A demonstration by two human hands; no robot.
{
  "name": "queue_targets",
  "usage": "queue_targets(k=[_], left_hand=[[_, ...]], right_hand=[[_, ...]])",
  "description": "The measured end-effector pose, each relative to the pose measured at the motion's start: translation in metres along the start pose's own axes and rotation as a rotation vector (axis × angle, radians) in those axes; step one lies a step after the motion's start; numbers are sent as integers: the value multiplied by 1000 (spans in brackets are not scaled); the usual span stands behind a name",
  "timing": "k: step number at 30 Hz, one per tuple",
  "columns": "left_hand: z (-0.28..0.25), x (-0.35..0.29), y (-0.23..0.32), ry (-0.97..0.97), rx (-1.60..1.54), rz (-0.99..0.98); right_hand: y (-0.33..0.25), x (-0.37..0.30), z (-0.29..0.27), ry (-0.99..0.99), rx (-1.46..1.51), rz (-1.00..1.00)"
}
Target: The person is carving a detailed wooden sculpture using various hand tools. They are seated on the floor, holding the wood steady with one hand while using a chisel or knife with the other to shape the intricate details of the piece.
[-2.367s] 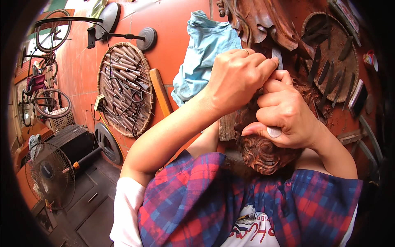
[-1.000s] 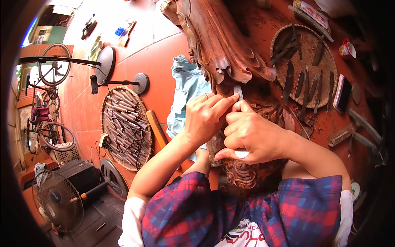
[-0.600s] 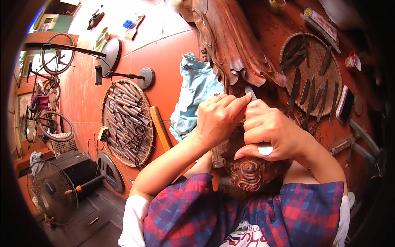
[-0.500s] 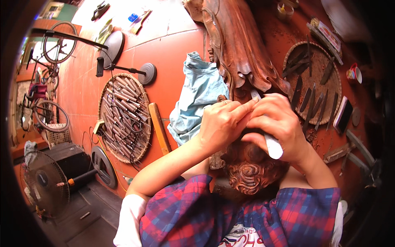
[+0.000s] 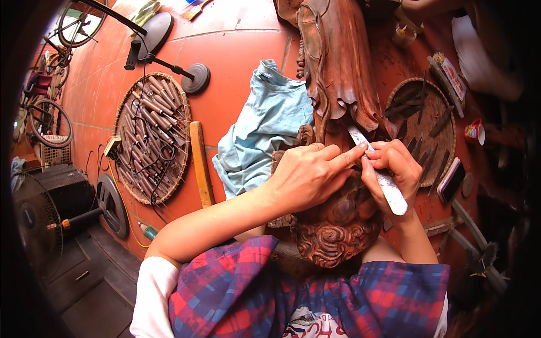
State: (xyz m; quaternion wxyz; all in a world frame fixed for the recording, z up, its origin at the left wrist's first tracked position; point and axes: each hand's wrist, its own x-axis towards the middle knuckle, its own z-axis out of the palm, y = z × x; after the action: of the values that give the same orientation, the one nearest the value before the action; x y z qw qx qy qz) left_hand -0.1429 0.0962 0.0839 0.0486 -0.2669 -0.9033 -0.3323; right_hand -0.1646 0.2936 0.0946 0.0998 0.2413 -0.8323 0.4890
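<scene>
A reddish-brown carved wooden statue (image 5: 341, 62) lies lengthwise before me, its curly carved head (image 5: 331, 243) closest to my lap and its draped robe reaching away. My right hand (image 5: 393, 169) pinches a flat, white-speckled, file-like tool (image 5: 391, 194) between thumb and fingers. The tool's far end lies against the wood by the robe folds, its rounded near end pointing back toward me. My left hand (image 5: 311, 173) rests across the statue with fingers stretched out, the forefinger's tip touching the tool. Its thumb is hidden.
A light-blue cloth (image 5: 265, 124) and a wooden stick (image 5: 200, 163) lie left of the statue. Beyond is a round basket of handled carving tools (image 5: 155, 127). On the right are a basket of dark flat tools (image 5: 434, 121), a phone (image 5: 451, 180) and a cup (image 5: 475, 132).
My right hand has turned and opened its wrap into a pinch, exposing more of the tool. My left hand has flattened, its fingers stretching toward the tool. The view has shifted slightly.
</scene>
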Motion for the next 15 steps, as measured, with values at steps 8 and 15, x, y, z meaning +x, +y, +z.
queue_targets(k=[8,15], left_hand=[[-2,0,3,-20,43,-34],[-8,2,2,5,91,-49]], right_hand=[[2,6,1,21,81,25],[1,18,9,40,85,-13]])
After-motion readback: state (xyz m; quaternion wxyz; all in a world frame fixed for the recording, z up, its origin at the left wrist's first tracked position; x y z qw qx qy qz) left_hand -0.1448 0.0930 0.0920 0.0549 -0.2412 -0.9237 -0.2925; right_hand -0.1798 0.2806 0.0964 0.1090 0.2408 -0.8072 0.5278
